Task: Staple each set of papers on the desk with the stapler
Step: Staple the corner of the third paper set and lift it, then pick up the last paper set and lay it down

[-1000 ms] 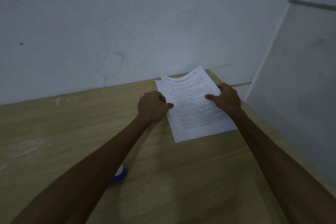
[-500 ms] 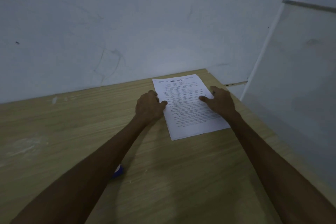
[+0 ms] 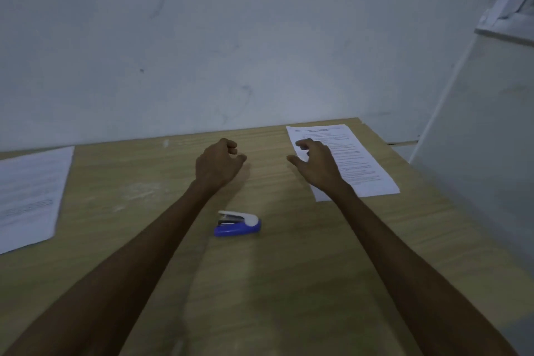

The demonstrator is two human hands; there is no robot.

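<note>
Lying on its side on the counter (image 3: 289, 283), the blue-and-white stapler (image 3: 237, 224) is seen between the two forearms, nearer the person than either hand and touched by neither. It is judged small, rigid and light enough for one hand; the smooth plastic shell may be a little slippery, so it would best be taken across the middle of the body, thumb on the white top and fingers under the blue base, with the open mouth at its left end kept free for the paper. The right-hand set of papers (image 3: 355, 159) is laid flat at the far right corner of the counter; thin, floppy sheets are expected to slide over each other, so the corner would need to be pinched square before a staple is driven. A second set of papers (image 3: 29, 196) is seen at the left edge, well apart from the stapler. The left hand (image 3: 217, 164) is held over bare wood, fingers loosely curled, nothing gripped. The right hand (image 3: 316, 166) is held over the left edge of the right-hand set, fingers relaxed and spread; whether the sheet is touched cannot be told.
</note>
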